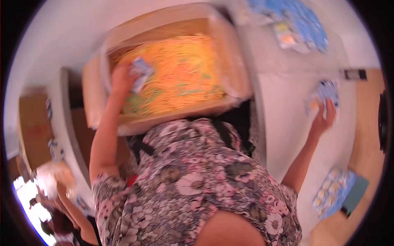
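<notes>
Cardboard box (230,53) upper centre | my left hand (123,78) clamped on packet (141,71) over shreds (184,69) | right hand (324,117) flat on packet at right (326,92), fingers apart, steadying on tabletop (283,119)

Cardboard box (172,69) is packed full of yellow strands (184,74), walls hemming the left hand (123,78). White table (287,110) lies open around the right hand (326,117); blue packets (334,190) sit well apart.

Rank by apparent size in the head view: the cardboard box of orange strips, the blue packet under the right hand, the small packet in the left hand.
1. Cardboard box, by far the largest.
2. Blue packet under the right hand.
3. Small packet in the left hand.
The two packets look close in size; motion blur makes their order unsure.
</notes>
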